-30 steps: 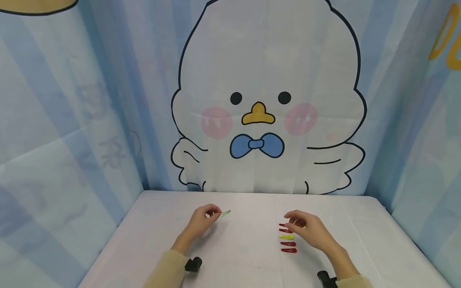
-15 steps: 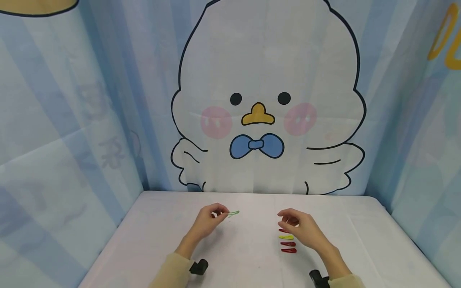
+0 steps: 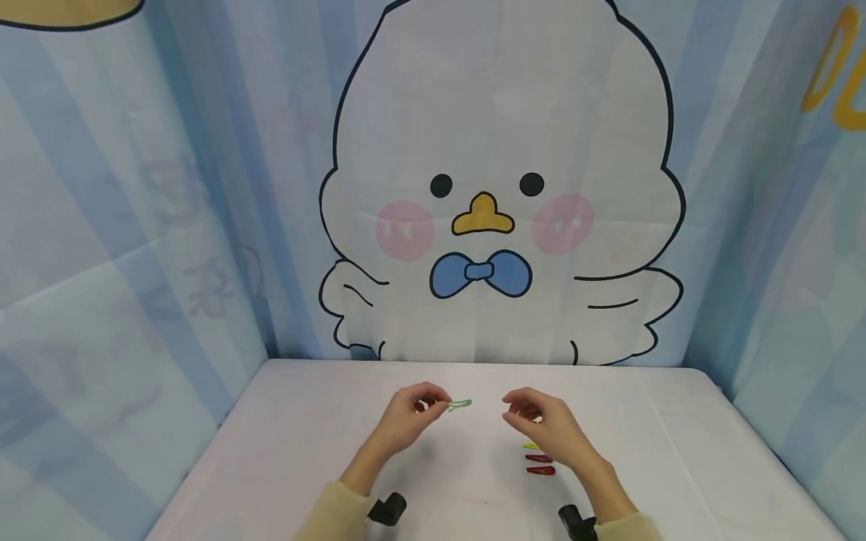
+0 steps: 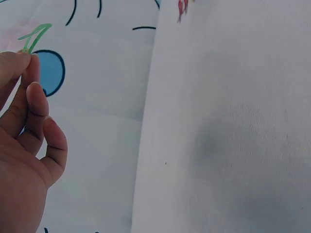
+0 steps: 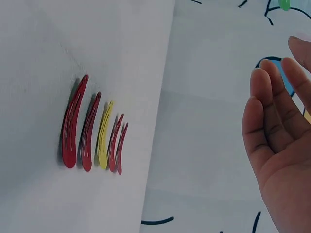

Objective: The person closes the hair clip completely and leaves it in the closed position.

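Note:
My left hand pinches a green snap hair clip between thumb and fingertips, above the table. In the left wrist view the green hair clip is sprung apart, its two parts spread. My right hand hovers to the right of it with fingers loosely bent and nothing between them; a gap separates it from the clip. Below the right hand lies a column of hair clips, partly hidden by it in the head view. The right wrist view shows red hair clips and one yellow hair clip among them.
The white-covered table reaches back to a fabric wall printed with a cartoon chick. Light blue striped curtains enclose both sides. Black wrist cameras sit at both cuffs.
The left hand has moved right with the green hair clip. The right hand has moved left, so the two are closer together. The clips on the table stay put.

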Demonstrator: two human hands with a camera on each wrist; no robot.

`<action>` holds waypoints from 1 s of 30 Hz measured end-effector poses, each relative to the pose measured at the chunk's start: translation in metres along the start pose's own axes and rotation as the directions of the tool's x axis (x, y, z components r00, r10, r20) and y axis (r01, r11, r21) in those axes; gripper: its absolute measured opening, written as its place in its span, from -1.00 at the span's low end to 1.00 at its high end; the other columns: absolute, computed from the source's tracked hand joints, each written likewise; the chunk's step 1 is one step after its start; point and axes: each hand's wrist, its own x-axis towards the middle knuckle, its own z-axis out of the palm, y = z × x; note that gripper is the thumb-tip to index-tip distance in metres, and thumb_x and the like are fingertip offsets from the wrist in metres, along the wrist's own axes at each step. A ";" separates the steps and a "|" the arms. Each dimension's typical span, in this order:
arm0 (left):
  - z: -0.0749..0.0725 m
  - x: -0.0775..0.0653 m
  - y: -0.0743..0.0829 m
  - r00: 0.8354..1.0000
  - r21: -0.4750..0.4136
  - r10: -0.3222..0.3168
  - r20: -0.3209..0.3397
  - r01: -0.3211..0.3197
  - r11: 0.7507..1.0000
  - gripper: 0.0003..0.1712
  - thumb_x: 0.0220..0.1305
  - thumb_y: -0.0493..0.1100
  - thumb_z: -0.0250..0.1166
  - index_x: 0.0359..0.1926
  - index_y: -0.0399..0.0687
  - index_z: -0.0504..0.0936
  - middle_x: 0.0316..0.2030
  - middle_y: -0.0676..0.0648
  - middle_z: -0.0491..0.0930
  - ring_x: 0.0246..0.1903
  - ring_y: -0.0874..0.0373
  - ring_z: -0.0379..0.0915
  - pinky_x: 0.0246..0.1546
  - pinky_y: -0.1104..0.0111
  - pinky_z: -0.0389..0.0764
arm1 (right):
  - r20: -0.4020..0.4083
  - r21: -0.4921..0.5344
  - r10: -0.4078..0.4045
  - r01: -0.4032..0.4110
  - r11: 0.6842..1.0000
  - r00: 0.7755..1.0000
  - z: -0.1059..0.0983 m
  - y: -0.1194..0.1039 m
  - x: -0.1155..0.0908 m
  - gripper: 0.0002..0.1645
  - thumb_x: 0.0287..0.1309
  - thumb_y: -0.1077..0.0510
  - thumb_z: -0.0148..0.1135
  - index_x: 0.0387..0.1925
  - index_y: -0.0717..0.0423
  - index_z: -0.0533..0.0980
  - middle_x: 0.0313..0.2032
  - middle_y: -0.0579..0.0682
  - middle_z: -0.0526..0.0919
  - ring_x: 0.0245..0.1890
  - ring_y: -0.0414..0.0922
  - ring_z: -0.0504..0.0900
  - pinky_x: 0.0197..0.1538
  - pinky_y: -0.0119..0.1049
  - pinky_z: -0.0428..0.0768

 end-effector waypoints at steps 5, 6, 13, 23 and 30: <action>0.010 -0.001 0.006 0.999 -0.059 -0.011 0.034 0.013 0.998 -0.93 0.39 -0.25 0.31 -0.16 -0.11 0.71 -0.27 0.06 0.66 -0.29 0.17 0.47 -0.21 0.34 0.48 | 0.010 0.056 -0.072 0.071 0.996 0.997 0.011 -0.005 0.000 -0.77 0.23 0.19 0.41 -0.09 0.09 0.63 -0.26 -0.16 0.67 -0.27 -0.20 0.62 -0.13 -0.28 0.61; 0.012 -0.001 0.007 0.999 -0.068 -0.018 0.041 0.021 0.997 -0.92 0.39 -0.26 0.31 -0.15 -0.11 0.71 -0.26 0.05 0.66 -0.28 0.18 0.48 -0.20 0.34 0.48 | 0.014 0.065 -0.087 0.085 0.994 0.996 0.013 -0.006 0.000 -0.78 0.23 0.18 0.41 -0.09 0.10 0.63 -0.25 -0.16 0.67 -0.27 -0.20 0.62 -0.13 -0.28 0.61; 0.018 -0.008 0.021 0.997 -0.077 -0.047 0.057 0.051 0.996 -0.91 0.39 -0.34 0.27 -0.15 -0.21 0.70 -0.26 -0.03 0.68 -0.29 0.19 0.49 -0.20 0.34 0.48 | 0.025 0.118 -0.135 0.131 0.984 0.991 0.024 -0.008 -0.003 -0.84 0.22 0.17 0.42 -0.17 0.04 0.63 -0.27 -0.18 0.68 -0.31 -0.22 0.62 -0.18 -0.24 0.60; 0.018 -0.015 0.043 0.999 -0.126 -0.008 0.047 0.013 0.992 -0.92 0.37 -0.37 0.27 -0.18 -0.27 0.68 -0.28 -0.10 0.67 -0.34 0.21 0.45 -0.27 0.38 0.44 | -0.008 0.143 -0.144 0.144 0.979 0.990 0.028 -0.011 -0.005 -0.90 0.21 0.20 0.42 -0.25 0.02 0.64 -0.35 -0.19 0.68 -0.37 -0.22 0.62 -0.26 -0.29 0.58; 0.020 -0.017 0.046 0.999 -0.150 -0.013 0.042 0.019 0.989 -0.93 0.33 -0.40 0.29 -0.19 -0.30 0.68 -0.30 -0.11 0.67 -0.36 0.23 0.43 -0.29 0.38 0.43 | -0.115 0.146 -0.213 0.229 0.963 0.970 0.033 -0.009 -0.005 -0.88 0.17 0.27 0.44 -0.30 0.03 0.64 -0.41 -0.22 0.68 -0.44 -0.23 0.60 -0.32 -0.27 0.59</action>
